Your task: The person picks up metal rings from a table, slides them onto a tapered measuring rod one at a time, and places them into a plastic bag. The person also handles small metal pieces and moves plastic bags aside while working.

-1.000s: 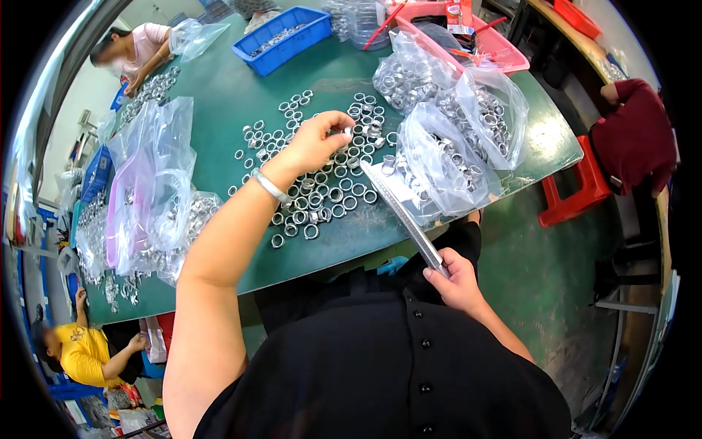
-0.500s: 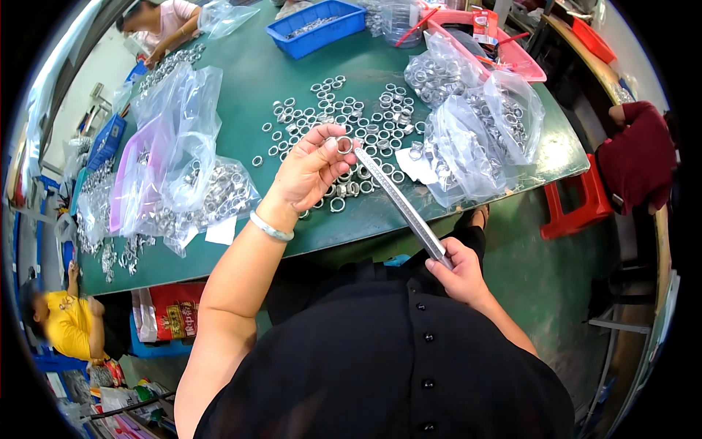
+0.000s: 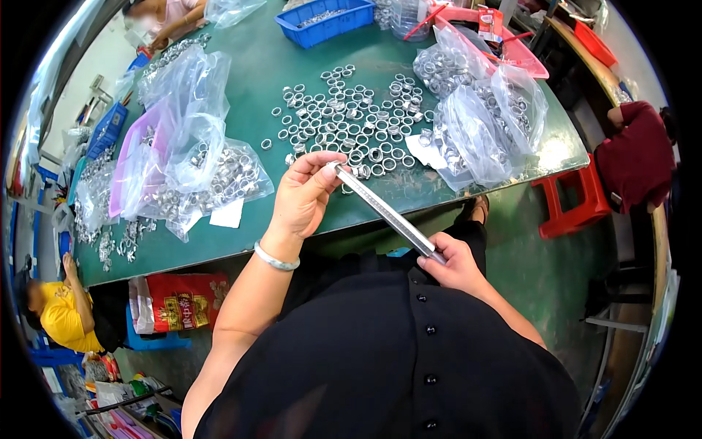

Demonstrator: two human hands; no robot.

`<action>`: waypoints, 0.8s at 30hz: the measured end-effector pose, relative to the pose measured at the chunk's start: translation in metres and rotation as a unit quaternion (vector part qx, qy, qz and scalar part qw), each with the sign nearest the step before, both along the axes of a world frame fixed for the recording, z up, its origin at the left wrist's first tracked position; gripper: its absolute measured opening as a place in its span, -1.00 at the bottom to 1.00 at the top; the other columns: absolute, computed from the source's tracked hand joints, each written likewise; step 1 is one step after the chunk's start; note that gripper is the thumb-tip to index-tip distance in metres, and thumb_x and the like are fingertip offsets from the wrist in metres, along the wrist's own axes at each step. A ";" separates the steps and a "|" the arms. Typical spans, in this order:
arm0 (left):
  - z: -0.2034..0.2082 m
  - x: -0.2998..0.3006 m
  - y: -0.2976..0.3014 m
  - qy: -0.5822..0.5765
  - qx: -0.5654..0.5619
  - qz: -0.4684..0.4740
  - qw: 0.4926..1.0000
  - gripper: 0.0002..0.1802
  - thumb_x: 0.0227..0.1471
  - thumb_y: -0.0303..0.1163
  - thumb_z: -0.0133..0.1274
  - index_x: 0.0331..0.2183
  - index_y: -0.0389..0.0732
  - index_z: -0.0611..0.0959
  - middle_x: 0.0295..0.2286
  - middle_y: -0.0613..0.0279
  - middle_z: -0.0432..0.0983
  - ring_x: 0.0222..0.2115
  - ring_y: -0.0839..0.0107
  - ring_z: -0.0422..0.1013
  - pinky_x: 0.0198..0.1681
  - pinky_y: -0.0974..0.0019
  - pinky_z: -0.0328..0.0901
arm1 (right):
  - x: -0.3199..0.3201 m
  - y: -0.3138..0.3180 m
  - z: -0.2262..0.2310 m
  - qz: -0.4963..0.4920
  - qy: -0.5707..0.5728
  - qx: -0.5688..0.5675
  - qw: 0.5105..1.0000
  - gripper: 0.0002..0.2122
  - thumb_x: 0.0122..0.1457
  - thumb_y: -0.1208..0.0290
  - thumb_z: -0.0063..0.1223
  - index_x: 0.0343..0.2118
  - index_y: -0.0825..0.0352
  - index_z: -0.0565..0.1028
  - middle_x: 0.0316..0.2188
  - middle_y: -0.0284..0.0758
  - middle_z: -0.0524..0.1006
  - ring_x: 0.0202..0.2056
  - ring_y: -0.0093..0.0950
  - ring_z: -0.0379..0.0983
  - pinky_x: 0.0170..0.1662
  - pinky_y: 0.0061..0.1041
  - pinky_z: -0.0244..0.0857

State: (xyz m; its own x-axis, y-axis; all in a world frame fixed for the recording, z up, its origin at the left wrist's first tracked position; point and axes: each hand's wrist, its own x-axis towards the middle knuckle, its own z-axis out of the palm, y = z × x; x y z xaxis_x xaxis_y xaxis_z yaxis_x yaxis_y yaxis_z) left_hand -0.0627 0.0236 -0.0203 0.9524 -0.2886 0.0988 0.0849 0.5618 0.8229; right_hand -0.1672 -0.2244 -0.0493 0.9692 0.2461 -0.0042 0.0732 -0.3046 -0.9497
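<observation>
My right hand [image 3: 455, 263] is closed round the lower end of a long metal gauge [image 3: 384, 210] with scale markings along it. The gauge slants up and left to my left hand [image 3: 303, 194]. There the thumb and fingers pinch a small metal ring [image 3: 333, 166] at the gauge's far tip, and the ring is mostly hidden by the fingers and the tip. Beyond the fingers, many loose silver rings [image 3: 358, 117] lie spread on the green table [image 3: 252, 66].
Clear bags of metal rings stand at the right [image 3: 479, 132] and left [image 3: 212, 179]. A purple tray [image 3: 126, 172] lies at the left; a blue bin [image 3: 325, 23] and pink basket [image 3: 523, 58] are at the back. Other people sit around the table, and a red stool [image 3: 570, 201] stands right.
My left hand has come down toward me, with the ring now at the gauge's tip and less visible. The gauge has tilted flatter; my right hand has shifted slightly left.
</observation>
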 end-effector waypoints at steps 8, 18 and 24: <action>0.008 -0.015 -0.003 0.004 0.036 -0.039 0.999 -0.57 -0.15 -0.61 0.02 -0.14 -0.36 0.37 -0.13 0.09 0.29 -0.17 0.34 0.33 -0.07 0.34 0.22 | 0.003 0.003 -0.002 0.032 0.077 0.079 0.993 -0.88 -0.09 0.51 0.05 -0.51 0.38 0.35 -0.71 -0.51 0.25 -0.65 -0.76 0.12 -0.60 -0.70 0.04; -0.011 -0.022 -0.009 0.050 0.018 -0.136 0.989 -0.62 -0.15 -0.59 0.03 -0.18 -0.34 0.43 -0.32 0.15 0.41 -0.28 0.41 0.36 -0.13 0.35 0.27 | 0.015 0.014 0.011 0.036 0.040 0.029 0.998 -0.88 -0.09 0.50 0.04 -0.51 0.36 0.35 -0.72 -0.47 0.26 -0.65 -0.72 0.13 -0.58 -0.67 0.05; -0.013 -0.025 -0.009 0.049 0.016 -0.100 0.994 -0.65 -0.13 -0.59 0.01 -0.19 -0.35 0.44 -0.33 0.15 0.43 -0.29 0.42 0.37 -0.14 0.36 0.27 | 0.018 0.018 0.011 0.040 0.014 0.007 0.999 -0.88 -0.10 0.51 0.05 -0.51 0.36 0.35 -0.70 -0.43 0.27 -0.65 -0.68 0.16 -0.57 -0.65 0.07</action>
State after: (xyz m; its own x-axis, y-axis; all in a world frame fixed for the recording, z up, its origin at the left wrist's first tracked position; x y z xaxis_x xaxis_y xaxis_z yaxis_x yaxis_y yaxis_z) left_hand -0.0880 0.0148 -0.0329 0.8803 -0.4744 -0.0047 0.2731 0.4986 0.8227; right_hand -0.1496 -0.2069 -0.0388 0.9458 0.3235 -0.0274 0.0700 -0.2858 -0.9557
